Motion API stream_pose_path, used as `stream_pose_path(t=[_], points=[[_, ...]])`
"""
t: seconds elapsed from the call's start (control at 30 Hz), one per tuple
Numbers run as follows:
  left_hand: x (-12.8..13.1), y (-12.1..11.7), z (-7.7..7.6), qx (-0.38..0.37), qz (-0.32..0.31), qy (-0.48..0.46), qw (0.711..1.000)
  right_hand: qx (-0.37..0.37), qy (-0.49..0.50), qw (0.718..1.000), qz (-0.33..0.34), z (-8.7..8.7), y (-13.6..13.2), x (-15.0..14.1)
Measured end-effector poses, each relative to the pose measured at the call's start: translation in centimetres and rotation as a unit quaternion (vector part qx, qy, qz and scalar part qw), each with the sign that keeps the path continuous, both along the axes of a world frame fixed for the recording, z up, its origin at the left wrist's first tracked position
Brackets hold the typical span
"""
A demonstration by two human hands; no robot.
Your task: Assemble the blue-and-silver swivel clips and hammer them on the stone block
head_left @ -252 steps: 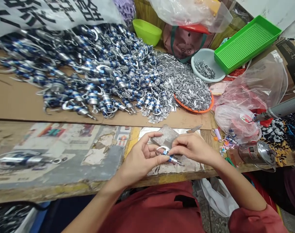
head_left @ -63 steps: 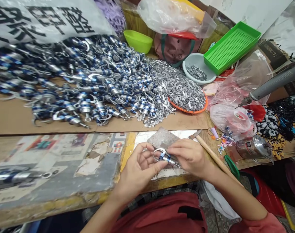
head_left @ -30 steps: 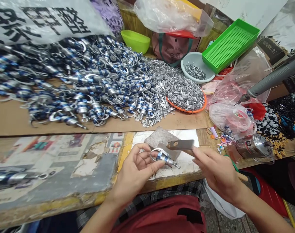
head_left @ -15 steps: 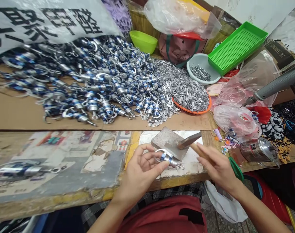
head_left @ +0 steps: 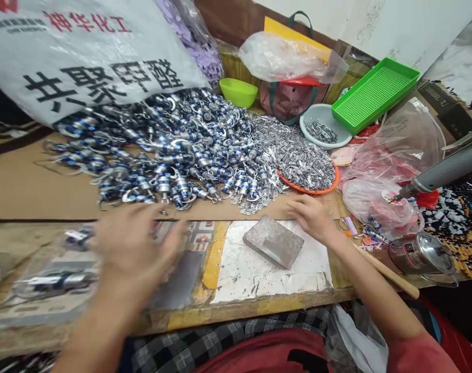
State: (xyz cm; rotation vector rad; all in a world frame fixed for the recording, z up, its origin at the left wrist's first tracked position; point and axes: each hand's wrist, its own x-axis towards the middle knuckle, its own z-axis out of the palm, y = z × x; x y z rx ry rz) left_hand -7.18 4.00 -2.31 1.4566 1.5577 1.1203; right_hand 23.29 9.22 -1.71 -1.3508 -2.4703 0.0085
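Observation:
My left hand (head_left: pixel 138 246), smeared by motion, is over the left of the bench with its thumb apart from the fingers and nothing visible in it. Beside it lie a blurred blue-and-silver metal piece (head_left: pixel 77 237) and a similar piece (head_left: pixel 55 282) nearer the front edge. My right hand (head_left: pixel 313 220) is open, fingers stretched left over the cardboard edge, just below the small flat metal tabs (head_left: pixel 309 163). Under my right forearm lies the hammer, its wooden handle (head_left: pixel 395 272) showing and its head hidden. A grey metal block (head_left: pixel 274 242) rests bare on white paper (head_left: pixel 239 274).
Many blue-and-silver pieces (head_left: pixel 170 150) are heaped on cardboard (head_left: pixel 34 186). Behind the orange-rimmed tray (head_left: pixel 335 182) stand a pale bowl (head_left: pixel 347 140) and a green basket (head_left: pixel 375 96). An electric screwdriver (head_left: pixel 449 168) juts in from the right, above a metal mug (head_left: pixel 412 256).
The blue-and-silver piece has left the block area and lies at the left, out of my left hand. My right hand has let go of the hammer and moved up towards the tabs.

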Motion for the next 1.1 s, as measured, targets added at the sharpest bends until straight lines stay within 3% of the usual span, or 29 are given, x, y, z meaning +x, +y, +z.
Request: stream_pose_path(t=[0.03, 0.13, 0.27, 0.37, 0.57, 0.87, 1.0, 1.1], points=[[2.0, 1.1, 0.0, 0.028, 0.002, 0.064, 0.998, -0.007, -0.005, 1.000, 0.017, -0.2, 1.2, -1.4], [6.2, 4.8, -0.4, 0.045, -0.056, 0.145, 0.987, -0.019, -0.018, 0.999, 0.034, -1.2, 3.7, -4.2], [8.1, 8.5, -0.9, 0.056, -0.094, 0.206, 0.972, -0.016, -0.007, 1.000, -0.012, -2.6, 4.8, -5.2], [9.0, 9.7, -0.5, 0.047, -0.083, 0.247, 0.964, -0.008, 0.020, 0.998, -0.052, -3.6, 5.2, -4.8], [10.6, 10.2, 0.5, 0.034, -0.015, 0.296, 0.954, 0.010, 0.096, 0.992, -0.080, -4.8, 5.1, -4.1], [11.0, 9.9, -1.0, 0.104, -0.040, 0.210, 0.971, 0.041, 0.231, 0.966, -0.110, -4.6, 5.1, -4.0], [10.1, 9.1, 0.6, 0.136, -0.035, 0.128, 0.982, 0.052, 0.276, 0.953, -0.117, -4.5, 5.2, -3.8], [9.0, 6.4, 2.4, 0.131, -0.051, 0.070, 0.988, 0.053, 0.306, 0.942, -0.125, -4.4, 5.2, -3.7]])
